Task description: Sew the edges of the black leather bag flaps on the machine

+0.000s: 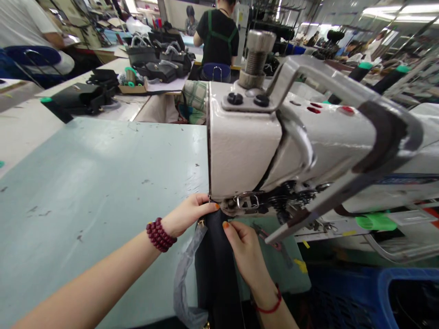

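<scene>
A black bag [219, 269] lies under the head of the white sewing machine [243, 146]. Its handle [185, 283], wrapped in clear plastic, hangs along the left side on gold-coloured rings. My left hand [192, 211] is closed on the bag's far end, thumb on top, close to the needle area; its fingertips are partly hidden by the machine head. On the bag's right edge, my right hand [245, 246] pinches the material between thumb and curled fingers. Small scissors or snips [274, 244] with reddish handles lie on the table just right of that hand.
The pale green tabletop [103, 201] stretches to the left. A bent metal guard [387, 123] juts toward me on the right. Below it stands a blue plastic basket [380, 292]. Black bags [164, 59] fill a table ahead, near a seated person [219, 39].
</scene>
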The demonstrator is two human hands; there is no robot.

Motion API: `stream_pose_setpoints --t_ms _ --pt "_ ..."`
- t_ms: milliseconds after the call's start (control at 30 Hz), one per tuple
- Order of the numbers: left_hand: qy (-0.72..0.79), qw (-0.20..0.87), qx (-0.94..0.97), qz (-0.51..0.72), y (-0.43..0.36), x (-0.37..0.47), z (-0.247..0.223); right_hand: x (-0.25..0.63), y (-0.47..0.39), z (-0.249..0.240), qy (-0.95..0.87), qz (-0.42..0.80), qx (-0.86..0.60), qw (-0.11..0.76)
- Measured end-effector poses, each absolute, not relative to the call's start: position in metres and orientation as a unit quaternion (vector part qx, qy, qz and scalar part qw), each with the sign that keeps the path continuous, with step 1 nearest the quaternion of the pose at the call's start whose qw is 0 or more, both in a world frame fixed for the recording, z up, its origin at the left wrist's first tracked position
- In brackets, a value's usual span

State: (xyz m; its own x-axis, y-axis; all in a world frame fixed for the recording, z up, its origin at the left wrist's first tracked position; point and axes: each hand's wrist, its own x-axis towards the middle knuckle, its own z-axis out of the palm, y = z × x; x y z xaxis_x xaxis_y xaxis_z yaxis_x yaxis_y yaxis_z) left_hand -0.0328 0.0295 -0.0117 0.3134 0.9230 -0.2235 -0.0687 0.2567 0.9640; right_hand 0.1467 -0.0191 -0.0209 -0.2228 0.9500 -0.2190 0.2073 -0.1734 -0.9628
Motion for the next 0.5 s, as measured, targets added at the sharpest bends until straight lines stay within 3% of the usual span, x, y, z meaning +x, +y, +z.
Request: stream_pose_setpoints --t_ms 500 --pt "0.468 0.667 0.436 0.383 0.039 -0.029 0.008 0.141 -0.006 -0.018 -0.548 0.529 -0.534 0.367"
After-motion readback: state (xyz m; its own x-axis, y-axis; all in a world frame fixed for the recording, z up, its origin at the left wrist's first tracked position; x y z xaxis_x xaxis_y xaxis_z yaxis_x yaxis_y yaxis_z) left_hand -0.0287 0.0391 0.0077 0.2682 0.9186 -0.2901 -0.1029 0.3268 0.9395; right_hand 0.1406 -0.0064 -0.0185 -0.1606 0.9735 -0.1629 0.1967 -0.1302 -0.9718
